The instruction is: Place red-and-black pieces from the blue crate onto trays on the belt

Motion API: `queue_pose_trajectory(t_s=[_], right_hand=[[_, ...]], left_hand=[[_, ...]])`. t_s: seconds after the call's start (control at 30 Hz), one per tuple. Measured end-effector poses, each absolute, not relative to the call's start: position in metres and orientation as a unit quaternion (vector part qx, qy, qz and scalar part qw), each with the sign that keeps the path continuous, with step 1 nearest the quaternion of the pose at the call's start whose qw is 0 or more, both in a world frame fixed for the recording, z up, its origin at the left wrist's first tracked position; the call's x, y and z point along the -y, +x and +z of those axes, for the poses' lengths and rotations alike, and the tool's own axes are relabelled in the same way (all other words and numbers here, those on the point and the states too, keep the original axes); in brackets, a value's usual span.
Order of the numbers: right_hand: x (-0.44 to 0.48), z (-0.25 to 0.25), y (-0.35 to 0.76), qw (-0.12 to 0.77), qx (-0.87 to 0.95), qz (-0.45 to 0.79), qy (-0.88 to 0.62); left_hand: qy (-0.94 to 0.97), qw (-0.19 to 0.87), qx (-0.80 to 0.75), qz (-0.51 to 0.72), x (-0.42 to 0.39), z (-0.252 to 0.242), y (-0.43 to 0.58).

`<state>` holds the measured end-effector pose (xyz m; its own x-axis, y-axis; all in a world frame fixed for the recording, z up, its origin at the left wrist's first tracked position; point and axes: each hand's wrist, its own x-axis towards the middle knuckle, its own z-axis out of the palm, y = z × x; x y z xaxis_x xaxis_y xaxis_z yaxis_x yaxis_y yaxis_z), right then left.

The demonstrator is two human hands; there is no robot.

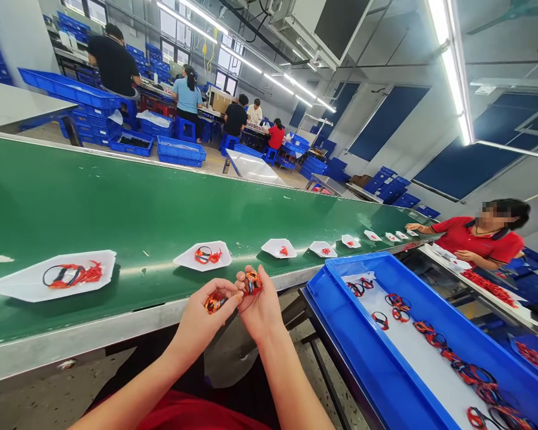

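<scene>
Both of my hands meet over the near edge of the green conveyor belt (130, 203). In my left hand (201, 322) is a small coiled wire bundle (215, 303), red-orange and black, with the fingers curled round it. My right hand (260, 313) is cupped around another wire bundle (253, 283), and the fingertips of the two hands touch. Just beyond them on the belt lies a white paper tray (226, 258) holding a black loop and red pieces. A larger-looking white tray (9, 288) to the left has similar contents. The tray (269, 246) to the right carries only red pieces.
At my right stands a blue bin (354, 322) with several red-and-black wire coils (434, 339) on white lining. More white trays (350, 241) run along the belt toward a co-worker in red (479, 242). Other people sit among blue crates (182, 149) across the room.
</scene>
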<state>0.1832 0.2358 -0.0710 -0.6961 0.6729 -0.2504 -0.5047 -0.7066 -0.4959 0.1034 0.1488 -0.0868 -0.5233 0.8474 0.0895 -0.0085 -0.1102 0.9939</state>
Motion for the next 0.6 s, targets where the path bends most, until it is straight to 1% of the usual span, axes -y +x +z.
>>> queue_pose_trajectory(t_s=[0.13,0.37,0.5,0.6], right_hand=[[-0.232,-0.073,0.184,0.351,0.233,0.879,-0.224],[-0.224,-0.084,0.185,0.398,0.348,0.796,-0.296],[-0.219,-0.087,0.186,0.396,0.311,0.809,-0.304],[-0.216,-0.086,0.188,0.384,0.254,0.828,-0.320]], left_hand=[[0.394,0.267,-0.595,0.647,-0.148,-0.085,0.105],[0.426,0.236,-0.605,0.631,-0.149,-0.087,0.109],[0.458,0.229,-0.615,0.600,-0.150,-0.089,0.108],[0.447,0.269,-0.610,0.597,-0.150,-0.088,0.107]])
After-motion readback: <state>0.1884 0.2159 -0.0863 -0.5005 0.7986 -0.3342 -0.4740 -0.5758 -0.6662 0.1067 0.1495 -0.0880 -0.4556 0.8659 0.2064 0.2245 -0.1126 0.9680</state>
